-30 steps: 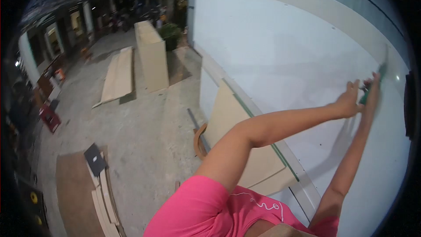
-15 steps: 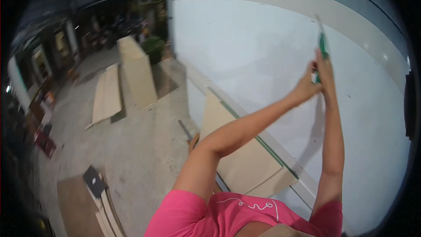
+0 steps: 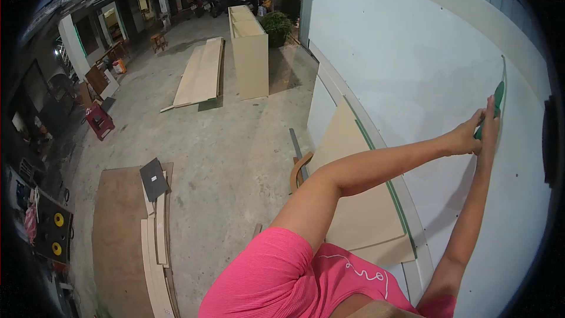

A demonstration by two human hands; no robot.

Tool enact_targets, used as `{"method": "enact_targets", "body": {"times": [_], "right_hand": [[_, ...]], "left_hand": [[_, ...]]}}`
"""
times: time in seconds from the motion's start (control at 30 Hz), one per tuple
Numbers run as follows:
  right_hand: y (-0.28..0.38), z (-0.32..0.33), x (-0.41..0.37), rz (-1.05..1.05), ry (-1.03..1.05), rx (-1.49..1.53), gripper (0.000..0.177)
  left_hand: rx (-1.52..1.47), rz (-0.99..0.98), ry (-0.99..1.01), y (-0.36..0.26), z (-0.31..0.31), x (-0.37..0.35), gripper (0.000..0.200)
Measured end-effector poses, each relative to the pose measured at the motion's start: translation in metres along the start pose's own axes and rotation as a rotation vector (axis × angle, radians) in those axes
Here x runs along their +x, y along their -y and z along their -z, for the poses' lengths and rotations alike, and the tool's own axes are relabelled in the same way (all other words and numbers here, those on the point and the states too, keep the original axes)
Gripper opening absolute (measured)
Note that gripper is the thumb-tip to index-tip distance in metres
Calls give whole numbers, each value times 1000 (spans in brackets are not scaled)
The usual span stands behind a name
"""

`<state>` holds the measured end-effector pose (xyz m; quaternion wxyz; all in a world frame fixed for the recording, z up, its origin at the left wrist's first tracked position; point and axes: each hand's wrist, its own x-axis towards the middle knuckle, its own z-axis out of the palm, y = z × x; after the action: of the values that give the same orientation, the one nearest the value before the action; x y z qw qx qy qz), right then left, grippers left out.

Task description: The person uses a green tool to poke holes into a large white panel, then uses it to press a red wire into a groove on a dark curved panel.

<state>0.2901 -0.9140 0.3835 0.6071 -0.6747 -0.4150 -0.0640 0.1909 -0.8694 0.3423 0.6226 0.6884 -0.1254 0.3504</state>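
Observation:
A long-tipped green tool (image 3: 499,95) is held up against the large white panel (image 3: 412,65), its thin tip at a small dark spot near the panel's upper right. My left hand (image 3: 465,135) grips the tool's lower part, its fingers closed. My right hand (image 3: 489,132) is wrapped round the green handle just beside it, and the two hands touch. Small dark dots are scattered over the white surface. Below my left forearm, beige boards (image 3: 359,200) with a green edge lean on the panel's lower rim.
On the concrete floor stand a tall beige box (image 3: 251,62) and a low slanted board (image 3: 199,73). At lower left lie a brown sheet (image 3: 118,229), wood strips (image 3: 154,265) and a dark square plate (image 3: 154,179). A red stool (image 3: 99,121) and speaker (image 3: 54,232) are further left.
The view has swung left, so the floor and boxes show more. Both hands and the green tool now appear further right and slightly lower, still together.

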Motion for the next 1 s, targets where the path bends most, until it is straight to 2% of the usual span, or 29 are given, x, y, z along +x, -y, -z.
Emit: {"method": "enact_targets", "body": {"times": [0.23, 0.4, 0.53, 0.6, 0.63, 0.8, 0.97, 1.0], "right_hand": [[9, -35, -10, -18, -40, 43, 67], [23, -66, -16, -54, 54, 27, 73], [25, -101, -18, -10, 94, 17, 75], [28, -121, -18, -54, 131, 12, 77], [32, -131, -22, -54, 132, 14, 77], [64, -183, -51, 32, 161, -13, 69], [87, -227, -70, 147, 170, -22, 60], [95, -233, -75, 181, 195, -44, 59]], "left_hand": [[10, -3, 20, -3, 31, -12, 79], [5, 18, 13, -12, 65, -25, 80], [0, 57, 28, -14, 103, -37, 87], [18, 51, 46, -20, 123, -46, 89], [6, 100, 30, -25, 131, -52, 90], [-25, 156, 28, -54, 176, -83, 92], [-5, 71, -34, -50, 210, -95, 83], [-9, 25, -36, -29, 218, -88, 85]]}}
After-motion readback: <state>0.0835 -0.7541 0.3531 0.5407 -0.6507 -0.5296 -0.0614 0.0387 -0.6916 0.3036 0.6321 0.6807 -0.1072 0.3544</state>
